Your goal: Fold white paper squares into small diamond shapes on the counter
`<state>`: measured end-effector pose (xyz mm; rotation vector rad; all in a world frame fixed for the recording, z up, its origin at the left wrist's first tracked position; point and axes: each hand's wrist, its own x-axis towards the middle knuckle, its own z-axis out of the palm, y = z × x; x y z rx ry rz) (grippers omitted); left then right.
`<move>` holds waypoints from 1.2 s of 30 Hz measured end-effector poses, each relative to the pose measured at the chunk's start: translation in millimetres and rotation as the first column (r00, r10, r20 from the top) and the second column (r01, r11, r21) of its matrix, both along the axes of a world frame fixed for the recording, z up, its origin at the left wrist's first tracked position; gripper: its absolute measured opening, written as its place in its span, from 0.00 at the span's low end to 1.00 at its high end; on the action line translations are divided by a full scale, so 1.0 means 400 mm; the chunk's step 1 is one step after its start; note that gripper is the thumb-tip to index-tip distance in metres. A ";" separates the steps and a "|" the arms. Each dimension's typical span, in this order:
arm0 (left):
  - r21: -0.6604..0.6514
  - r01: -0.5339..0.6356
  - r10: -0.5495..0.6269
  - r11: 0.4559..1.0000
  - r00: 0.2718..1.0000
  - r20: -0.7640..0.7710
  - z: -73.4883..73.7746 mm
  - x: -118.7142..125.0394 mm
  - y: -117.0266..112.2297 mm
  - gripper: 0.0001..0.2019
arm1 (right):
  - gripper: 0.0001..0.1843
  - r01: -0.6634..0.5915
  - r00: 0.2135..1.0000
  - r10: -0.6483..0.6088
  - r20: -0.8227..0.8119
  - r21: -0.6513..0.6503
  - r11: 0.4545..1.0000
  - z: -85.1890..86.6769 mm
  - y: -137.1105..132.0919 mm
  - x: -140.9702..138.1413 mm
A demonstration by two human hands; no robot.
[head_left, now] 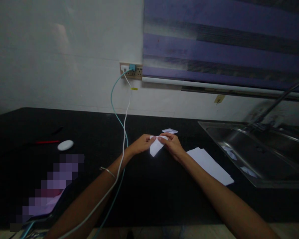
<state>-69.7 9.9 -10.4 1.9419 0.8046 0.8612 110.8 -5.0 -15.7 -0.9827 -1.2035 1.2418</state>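
Observation:
Between my two hands is a small folded piece of white paper (155,147), held up over the black countertop with its lower end narrowing downward. My left hand (142,144) grips its left edge, thumb on the near face. On the right edge, my right hand (173,144) pinches it the same way; the fingers behind the paper are hidden. Just beyond my right hand lies another small folded white paper (169,131). Several white sheets (210,166) are stacked beside my right forearm, which partly covers them.
A steel sink (269,159) with a faucet (276,103) is at the right. White and teal cables run from the wall outlet (131,70) across my left forearm. A white oval object (65,145), a red pen-like stick (48,142) and a blurred-out device (49,192) lie at the left.

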 end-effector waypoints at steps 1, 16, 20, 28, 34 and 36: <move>0.020 -0.036 0.036 0.999 0.999 0.012 -0.002 0.000 0.003 0.23 | 0.20 -0.003 1.000 0.003 -0.017 0.008 1.000 0.001 0.001 -0.001; -0.061 0.093 -0.101 0.994 0.986 -0.136 0.029 -0.011 -0.022 0.23 | 0.23 0.135 0.917 -0.249 0.311 0.344 0.929 0.009 -0.007 0.004; -0.028 0.052 -0.056 0.998 0.987 -0.150 0.018 -0.004 -0.011 0.24 | 0.23 0.137 0.928 -0.254 0.274 0.383 0.914 0.018 -0.024 -0.005; 0.019 -0.110 0.111 0.994 0.990 -0.092 -0.006 0.004 0.003 0.24 | 0.21 0.229 0.941 -0.299 0.160 0.353 0.907 0.026 -0.015 -0.007; 0.006 -0.105 0.105 0.994 0.994 -0.012 0.001 0.000 0.006 0.25 | 0.18 0.114 0.953 -0.191 0.236 0.305 0.945 0.024 -0.003 0.005; 0.001 -0.121 0.121 0.993 0.993 -0.006 0.004 0.000 0.008 0.26 | 0.15 0.112 0.936 -0.206 0.285 0.311 0.944 0.022 0.002 0.012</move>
